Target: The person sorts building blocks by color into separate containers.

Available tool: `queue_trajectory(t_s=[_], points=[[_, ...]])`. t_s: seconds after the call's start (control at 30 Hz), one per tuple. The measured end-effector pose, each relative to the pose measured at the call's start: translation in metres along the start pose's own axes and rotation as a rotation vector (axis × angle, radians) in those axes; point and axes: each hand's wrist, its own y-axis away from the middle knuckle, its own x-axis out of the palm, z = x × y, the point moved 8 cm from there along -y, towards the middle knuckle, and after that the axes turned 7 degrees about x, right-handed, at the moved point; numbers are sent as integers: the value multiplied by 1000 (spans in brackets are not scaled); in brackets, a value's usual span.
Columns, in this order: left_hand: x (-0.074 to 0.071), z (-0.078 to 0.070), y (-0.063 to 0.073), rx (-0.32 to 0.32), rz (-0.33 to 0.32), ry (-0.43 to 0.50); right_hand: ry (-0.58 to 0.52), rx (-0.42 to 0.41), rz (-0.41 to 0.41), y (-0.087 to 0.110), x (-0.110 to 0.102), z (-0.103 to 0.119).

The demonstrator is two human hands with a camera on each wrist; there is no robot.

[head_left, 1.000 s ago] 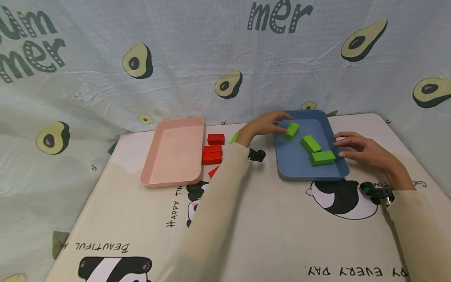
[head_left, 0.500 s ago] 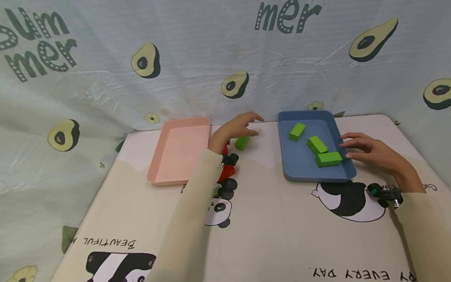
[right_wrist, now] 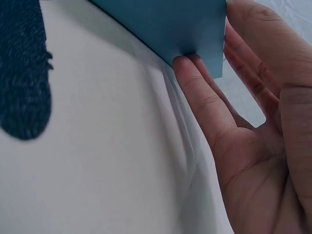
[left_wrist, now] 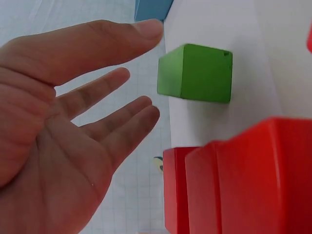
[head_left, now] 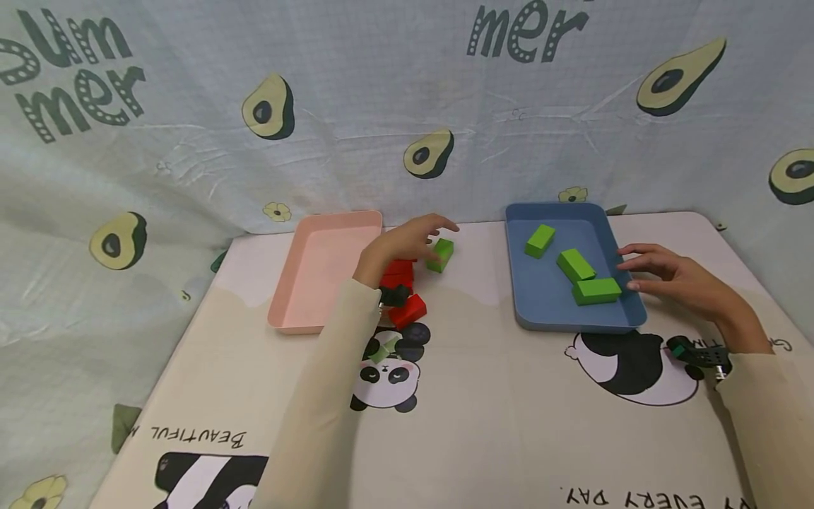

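My left hand hovers with spread fingers over a green block on the table. In the left wrist view its thumb and fingers reach toward that green block, with nothing between them. Red blocks lie under and beside the left wrist, partly hidden by it. My right hand is at the right side of the blue tray. In the right wrist view its fingertips touch the tray's outer wall. Inside the tray lie three green blocks, two of them close together.
A pink tray stands left of the red blocks, its right side partly behind the left hand and sleeve. A printed tablecloth with pandas covers the table. Behind hangs a cloth backdrop with avocado prints.
My left hand has moved left from the green block at the blue tray's left side to the green block on the table. The right hand stays at the tray's side.
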Motion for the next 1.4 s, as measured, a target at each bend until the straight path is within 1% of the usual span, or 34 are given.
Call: queue_trajectory(t_s=[0.1, 0.23, 0.33, 0.4, 0.53, 0.67, 0.77, 0.97, 1.1, 1.27, 1.4], points=[[1, 3, 2, -16, 15, -1, -4, 4, 0, 0, 0, 1], [5, 8, 4, -58, 44, -13, -18, 3, 5, 1, 0, 2], [7, 13, 5, -85, 53, -19, -28, 7, 11, 1, 1, 1], [8, 14, 5, -92, 50, -18, -34, 10, 15, 1, 1, 1], [10, 16, 4, -89, 34, -13, -32, 10, 18, 0, 2, 1], [10, 18, 2, -78, 15, -34, -31, 4, 20, 0, 2, 3], [9, 20, 0, -70, 12, -51, -28, 5, 16, 0, 2, 2], [10, 21, -1, -58, 6, -37, -41, 13, 18, 0, 2, 0], [10, 22, -3, -64, 14, -32, -26, 28, 12, 0, 1, -1], [11, 24, -5, -89, 40, -67, -32, 34, 14, 1, 2, 2], [12, 24, -5, -92, 38, -69, -34, 34, 13, 1, 2, 3]])
